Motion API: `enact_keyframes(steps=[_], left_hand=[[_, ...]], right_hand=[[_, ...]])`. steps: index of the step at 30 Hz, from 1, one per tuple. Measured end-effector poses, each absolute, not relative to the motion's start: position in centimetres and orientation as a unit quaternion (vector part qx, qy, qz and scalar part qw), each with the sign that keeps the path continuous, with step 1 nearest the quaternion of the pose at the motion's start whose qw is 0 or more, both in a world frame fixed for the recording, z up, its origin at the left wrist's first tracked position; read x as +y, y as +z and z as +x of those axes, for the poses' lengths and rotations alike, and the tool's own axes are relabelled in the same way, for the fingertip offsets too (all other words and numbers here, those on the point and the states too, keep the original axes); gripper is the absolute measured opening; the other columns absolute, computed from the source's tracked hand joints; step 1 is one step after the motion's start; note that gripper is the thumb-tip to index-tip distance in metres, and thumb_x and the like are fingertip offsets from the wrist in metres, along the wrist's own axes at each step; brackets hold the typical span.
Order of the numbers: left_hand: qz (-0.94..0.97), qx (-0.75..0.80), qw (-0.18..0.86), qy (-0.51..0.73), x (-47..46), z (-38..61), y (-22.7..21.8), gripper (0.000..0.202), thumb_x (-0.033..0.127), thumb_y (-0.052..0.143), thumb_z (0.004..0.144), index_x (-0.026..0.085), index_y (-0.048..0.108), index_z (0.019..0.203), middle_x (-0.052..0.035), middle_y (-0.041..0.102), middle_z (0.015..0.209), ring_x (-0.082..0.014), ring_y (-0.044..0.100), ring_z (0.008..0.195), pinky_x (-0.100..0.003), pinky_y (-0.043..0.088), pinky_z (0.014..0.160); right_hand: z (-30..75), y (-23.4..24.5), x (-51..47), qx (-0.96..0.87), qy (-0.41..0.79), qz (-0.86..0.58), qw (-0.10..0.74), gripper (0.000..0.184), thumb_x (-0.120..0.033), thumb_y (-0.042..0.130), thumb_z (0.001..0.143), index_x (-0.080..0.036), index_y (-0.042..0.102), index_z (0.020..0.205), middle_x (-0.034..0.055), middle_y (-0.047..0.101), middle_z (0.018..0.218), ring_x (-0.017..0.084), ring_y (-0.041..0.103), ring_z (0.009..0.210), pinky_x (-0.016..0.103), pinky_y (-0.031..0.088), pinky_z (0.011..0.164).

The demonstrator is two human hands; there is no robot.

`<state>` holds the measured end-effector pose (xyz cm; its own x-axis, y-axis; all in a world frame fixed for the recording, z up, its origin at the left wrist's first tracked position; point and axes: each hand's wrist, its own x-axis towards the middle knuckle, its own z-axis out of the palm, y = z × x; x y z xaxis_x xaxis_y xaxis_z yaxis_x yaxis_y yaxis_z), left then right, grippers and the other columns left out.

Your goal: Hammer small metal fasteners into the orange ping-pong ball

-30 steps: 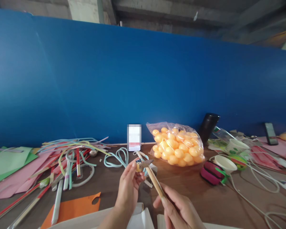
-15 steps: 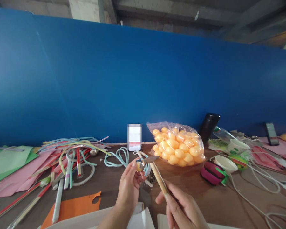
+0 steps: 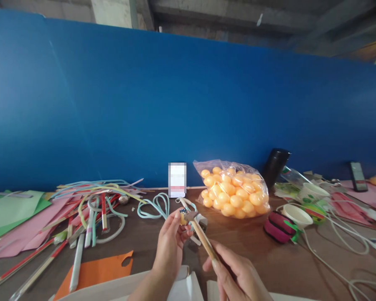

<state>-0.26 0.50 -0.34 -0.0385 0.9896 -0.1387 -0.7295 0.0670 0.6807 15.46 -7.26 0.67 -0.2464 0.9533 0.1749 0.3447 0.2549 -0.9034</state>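
Between its fingertips my left hand (image 3: 171, 242) pinches a shiny gold-and-silver metal ball (image 3: 183, 217), which looks like a small bell. My right hand (image 3: 235, 269) is wrapped round the wooden handle of a small hammer (image 3: 206, 241). The dark hammer head lies against or just in front of the ball's right side; I cannot tell whether they touch. Behind the fingers, a small open box (image 3: 202, 223) is partly covered by the hammer. A looped pale-blue cord (image 3: 153, 213) lies just left of the hands.
A clear bag of orange balls (image 3: 235, 194) stands behind my right hand. Tubes and sticks (image 3: 103, 209), coloured paper (image 3: 15, 209) and an orange sheet (image 3: 97, 271) lie left. Right are a purple pouch (image 3: 278, 227), paper cup (image 3: 297, 215), white cables and black cylinder (image 3: 275, 167).
My right hand has moved slightly left, bringing the hammer head from beside the ball to over its right side. My left hand keeps its pinch in nearly the same place.
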Motion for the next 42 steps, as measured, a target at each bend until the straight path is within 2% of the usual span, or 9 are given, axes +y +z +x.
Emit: enact_keyframes(steps=[4, 17, 24, 31, 42], left_hand=[[0.207, 0.307, 0.66, 0.653, 0.56, -0.24, -0.31, 0.031, 0.031, 0.073, 0.075, 0.015, 0.067, 0.1, -0.0042, 0.068, 0.078, -0.0101, 0.061, 0.06, -0.022, 0.052, 0.057], [0.213, 0.322, 0.654, 0.65, 0.34, -0.2, 0.19, 0.034, 0.031, 0.077, 0.071, 0.014, 0.068, 0.098, -0.0023, 0.063, 0.073, -0.0104, 0.059, 0.059, -0.022, 0.052, 0.056], [0.225, 0.309, 0.656, 0.651, 0.24, -0.24, -0.1, 0.034, 0.033, 0.075, 0.074, 0.014, 0.068, 0.101, -0.0014, 0.061, 0.073, -0.0097, 0.057, 0.059, -0.022, 0.051, 0.056], [0.233, 0.328, 0.655, 0.639, 0.32, -0.23, 0.16, 0.037, 0.034, 0.076, 0.072, 0.014, 0.068, 0.102, -0.0049, 0.065, 0.079, -0.0103, 0.059, 0.06, -0.022, 0.052, 0.057], [0.225, 0.329, 0.655, 0.642, 0.2, -0.18, 0.25, 0.037, 0.035, 0.077, 0.07, 0.014, 0.07, 0.1, -0.0038, 0.065, 0.075, -0.0108, 0.059, 0.059, -0.022, 0.052, 0.056]], right_hand=[[15.41, 0.56, -7.24, -0.696, 0.384, -0.457, 0.4, 0.045, -0.048, 0.036, 0.098, -0.02, 0.05, 0.13, 0.0044, 0.069, 0.084, 0.006, 0.052, 0.039, 0.017, 0.042, 0.039], [15.04, 1.46, -7.39, -0.651, 0.418, -0.496, 0.395, 0.052, -0.057, 0.04, 0.094, -0.018, 0.055, 0.125, 0.0059, 0.068, 0.086, 0.003, 0.044, 0.034, 0.016, 0.036, 0.035], [15.24, 1.44, -7.41, -0.631, 0.42, -0.486, 0.435, 0.047, -0.052, 0.042, 0.095, -0.019, 0.056, 0.125, 0.0058, 0.069, 0.086, 0.005, 0.049, 0.036, 0.018, 0.038, 0.037], [15.12, 1.33, -7.32, -0.647, 0.424, -0.484, 0.409, 0.05, -0.054, 0.04, 0.095, -0.02, 0.056, 0.127, 0.0057, 0.069, 0.085, 0.004, 0.049, 0.035, 0.016, 0.036, 0.035], [15.12, 1.11, -7.25, -0.652, 0.417, -0.484, 0.409, 0.052, -0.056, 0.038, 0.094, -0.02, 0.055, 0.128, 0.0056, 0.069, 0.083, 0.006, 0.05, 0.035, 0.017, 0.04, 0.035]])
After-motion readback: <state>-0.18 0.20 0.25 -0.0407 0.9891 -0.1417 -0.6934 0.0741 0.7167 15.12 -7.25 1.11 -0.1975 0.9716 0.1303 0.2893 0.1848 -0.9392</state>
